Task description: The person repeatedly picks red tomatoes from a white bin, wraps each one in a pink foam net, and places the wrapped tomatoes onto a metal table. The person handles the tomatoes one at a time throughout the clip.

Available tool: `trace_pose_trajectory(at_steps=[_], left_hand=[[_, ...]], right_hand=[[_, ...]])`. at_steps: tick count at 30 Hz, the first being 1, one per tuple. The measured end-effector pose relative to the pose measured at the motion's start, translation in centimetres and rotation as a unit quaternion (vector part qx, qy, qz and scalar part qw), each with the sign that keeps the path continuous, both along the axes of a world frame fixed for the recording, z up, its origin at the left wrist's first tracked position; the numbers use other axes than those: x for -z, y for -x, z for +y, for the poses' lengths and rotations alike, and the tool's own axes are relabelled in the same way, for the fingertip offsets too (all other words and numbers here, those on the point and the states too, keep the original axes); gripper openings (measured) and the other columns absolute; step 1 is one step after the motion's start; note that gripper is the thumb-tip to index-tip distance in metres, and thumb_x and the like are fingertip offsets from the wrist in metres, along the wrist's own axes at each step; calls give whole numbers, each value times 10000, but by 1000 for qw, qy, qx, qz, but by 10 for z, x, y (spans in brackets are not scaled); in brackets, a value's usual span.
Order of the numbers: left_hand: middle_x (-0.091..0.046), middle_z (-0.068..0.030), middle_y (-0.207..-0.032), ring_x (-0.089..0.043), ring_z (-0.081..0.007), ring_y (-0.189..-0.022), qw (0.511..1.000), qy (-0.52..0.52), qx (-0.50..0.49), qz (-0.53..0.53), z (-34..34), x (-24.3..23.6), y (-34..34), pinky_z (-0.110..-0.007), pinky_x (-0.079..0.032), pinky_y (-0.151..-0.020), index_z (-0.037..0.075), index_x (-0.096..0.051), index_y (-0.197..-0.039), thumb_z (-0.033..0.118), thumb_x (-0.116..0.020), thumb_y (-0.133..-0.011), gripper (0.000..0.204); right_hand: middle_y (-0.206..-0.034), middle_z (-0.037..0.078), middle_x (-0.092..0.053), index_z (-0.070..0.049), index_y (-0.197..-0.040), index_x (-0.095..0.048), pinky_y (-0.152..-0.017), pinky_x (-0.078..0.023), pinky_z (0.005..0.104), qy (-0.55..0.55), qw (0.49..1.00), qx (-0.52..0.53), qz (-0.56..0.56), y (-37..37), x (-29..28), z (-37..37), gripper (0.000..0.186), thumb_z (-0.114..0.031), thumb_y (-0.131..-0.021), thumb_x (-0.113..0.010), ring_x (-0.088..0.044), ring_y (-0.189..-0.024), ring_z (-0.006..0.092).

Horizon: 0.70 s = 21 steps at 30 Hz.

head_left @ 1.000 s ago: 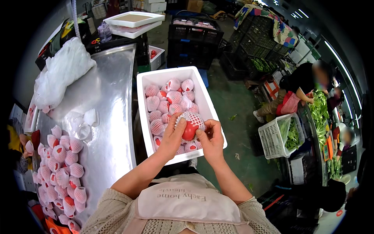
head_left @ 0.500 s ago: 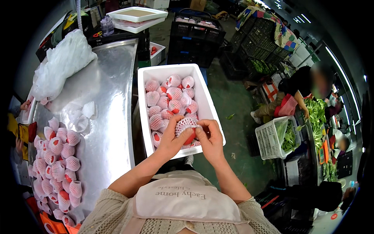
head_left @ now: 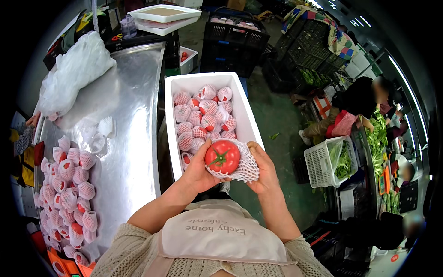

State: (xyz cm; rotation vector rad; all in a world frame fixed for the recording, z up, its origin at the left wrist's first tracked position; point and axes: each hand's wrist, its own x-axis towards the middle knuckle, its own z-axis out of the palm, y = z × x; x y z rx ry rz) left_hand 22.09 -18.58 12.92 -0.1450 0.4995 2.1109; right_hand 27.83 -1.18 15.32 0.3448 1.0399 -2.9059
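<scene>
A red tomato (head_left: 222, 156) with its green stem end facing up is held over the near end of a white foam box. My left hand (head_left: 197, 167) wraps round its left side. My right hand (head_left: 264, 168) grips a white foam net sleeve (head_left: 247, 162), which covers the right and lower edge of the tomato. Much of the tomato's top is bare. Below lies the foam box (head_left: 251, 120), holding many netted tomatoes (head_left: 208, 107), red showing through the mesh.
A steel table (head_left: 131, 120) on the left bears a pile of netted tomatoes (head_left: 69, 194), loose foam nets (head_left: 98, 134) and a bulky plastic bag (head_left: 76, 74). Black crates (head_left: 235, 44) stand beyond the box. At right, a person works near a white basket (head_left: 330, 161) of greens.
The net has been drawn aside to the right, baring the tomato's top and stem. My right hand has moved right, and the tomato has turned stem-up.
</scene>
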Motion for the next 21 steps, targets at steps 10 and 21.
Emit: trace_pose_trajectory(at_steps=[10,21], left_hand=[[-611,-104,-1287,-631,-284,-1123,996,-65,25,-59,-1,13,-1,-476,-539,-910,120,-517,-1342,636,-361,-984,646],[-619,-93,-1269,-611,-248,-1165,998,-66,-7,-9,-12,-11,-2,-428,-508,-980,95,-522,-1339,576,-405,-999,601]], right_hand=[[-1043,71,-637,-35,-1211,-531,-800,-564,285,-116,992,-6,52,-11,-18,-5,252,-209,-1028,-530,-649,-927,117],[-1106,90,-591,-28,-1280,-535,-885,-494,312,-465,878,-16,110,-12,-31,-16,520,-85,-819,-769,-605,-998,198]])
